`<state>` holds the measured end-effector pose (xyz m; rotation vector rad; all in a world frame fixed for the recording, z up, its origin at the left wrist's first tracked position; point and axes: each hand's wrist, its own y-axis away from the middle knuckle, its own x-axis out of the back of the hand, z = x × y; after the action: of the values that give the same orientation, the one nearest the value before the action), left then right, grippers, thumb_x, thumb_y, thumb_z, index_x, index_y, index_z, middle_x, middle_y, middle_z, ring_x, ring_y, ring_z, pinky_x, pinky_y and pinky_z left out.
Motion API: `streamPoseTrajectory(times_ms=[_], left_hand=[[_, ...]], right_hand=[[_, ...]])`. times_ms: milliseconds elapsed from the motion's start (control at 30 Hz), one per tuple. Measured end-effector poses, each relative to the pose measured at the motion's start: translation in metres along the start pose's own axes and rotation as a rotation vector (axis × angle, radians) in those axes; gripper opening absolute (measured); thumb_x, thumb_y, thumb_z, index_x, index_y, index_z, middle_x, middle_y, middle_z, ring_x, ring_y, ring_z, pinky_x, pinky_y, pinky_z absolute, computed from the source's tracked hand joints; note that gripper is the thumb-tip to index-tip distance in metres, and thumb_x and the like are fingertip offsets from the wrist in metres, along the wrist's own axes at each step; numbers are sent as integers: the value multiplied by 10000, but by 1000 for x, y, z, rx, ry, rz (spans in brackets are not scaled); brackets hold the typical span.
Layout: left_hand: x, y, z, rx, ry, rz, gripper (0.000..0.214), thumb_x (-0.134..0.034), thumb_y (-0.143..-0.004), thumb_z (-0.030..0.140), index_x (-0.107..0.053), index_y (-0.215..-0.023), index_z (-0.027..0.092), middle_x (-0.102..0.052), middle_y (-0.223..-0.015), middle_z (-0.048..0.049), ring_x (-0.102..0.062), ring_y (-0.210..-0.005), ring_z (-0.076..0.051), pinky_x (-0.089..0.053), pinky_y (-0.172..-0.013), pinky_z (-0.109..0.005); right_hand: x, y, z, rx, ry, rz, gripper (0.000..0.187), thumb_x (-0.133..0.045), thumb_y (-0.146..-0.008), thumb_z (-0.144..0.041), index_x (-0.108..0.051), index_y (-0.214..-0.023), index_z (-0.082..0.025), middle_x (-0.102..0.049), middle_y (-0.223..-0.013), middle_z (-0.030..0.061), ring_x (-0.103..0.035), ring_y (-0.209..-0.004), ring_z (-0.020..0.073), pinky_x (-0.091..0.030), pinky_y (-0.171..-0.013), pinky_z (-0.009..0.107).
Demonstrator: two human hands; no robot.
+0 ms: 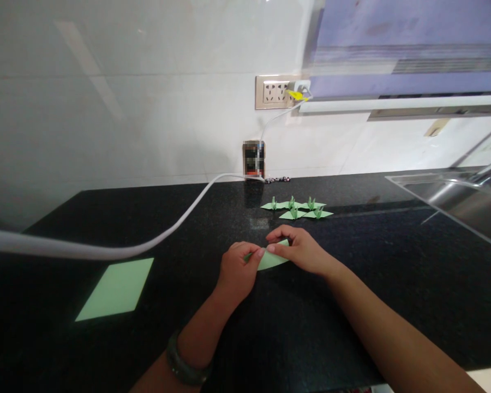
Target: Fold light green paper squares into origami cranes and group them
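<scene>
Between my two hands is a light green sheet of origami paper [273, 260], partly folded, just over the black countertop. My left hand [240, 267] pinches its left side between thumb and fingers. On the other side, my right hand [300, 248] grips the upper edge, its thumb close to the left thumb. Fingers cover part of the paper, so its exact fold cannot be made out. Beyond the hands stand several folded green paper cranes [294, 213] in two rows. Off to the left lies a stack or sheet of flat green paper [117, 289].
A white cable [163, 240] arches across the left of the counter [180, 327] toward a phone [254, 159] leaning on the wall. Above it is a wall socket [276, 93] with a plugged-in charger. A metal sink [462, 199] sits at the right.
</scene>
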<state>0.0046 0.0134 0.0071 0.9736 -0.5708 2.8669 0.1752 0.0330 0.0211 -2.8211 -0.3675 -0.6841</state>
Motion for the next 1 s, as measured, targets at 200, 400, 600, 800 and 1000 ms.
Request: streamPoseTrajectory(times_ms=[200,400,600,800,1000], left_hand=[[-2,1,1,22,-6,4,189,-480,-767,293,-617,-690,186,-619,-709,-11,-551,-718,-143,-413,-671,-269],[-1,-2,-2,236,110,-1,237,-511,-734,361,-643,-685,169,-626,-635,-4,-555,-611,-141,-407,-561,-243],[-2,-2,-4,337,361,4,280,-532,-713,411,-636,-707,151,-603,-614,-4,-519,-562,-121,-389,-507,-221],[-3,-3,-6,376,473,22,274,-568,-690,408,-624,-700,140,-608,-617,-9,-529,-565,-119,-408,-534,-227],[-4,-6,-5,486,522,137,387,-522,-699,493,-617,-683,118,-617,-628,-40,-563,-606,-134,-432,-612,-256]], right_hand=[[3,5,8,-60,-103,-59,194,-564,-712,-337,-591,-696,-145,-524,-579,-21,-435,-514,81,-327,-465,192],[20,4,19,-124,-281,143,241,-593,-688,-372,-567,-641,-136,-523,-578,-8,-453,-525,88,-371,-506,217],[9,8,14,-174,-602,48,348,-639,-654,-365,-560,-936,-177,-599,-793,24,-540,-649,120,-415,-538,227],[-2,9,13,-232,-675,179,207,-669,-631,-327,-568,-630,-147,-581,-613,-5,-511,-533,92,-413,-519,228],[7,10,12,-36,-393,514,129,-622,-690,-306,-603,-696,-178,-618,-691,24,-564,-624,147,-458,-592,294]])
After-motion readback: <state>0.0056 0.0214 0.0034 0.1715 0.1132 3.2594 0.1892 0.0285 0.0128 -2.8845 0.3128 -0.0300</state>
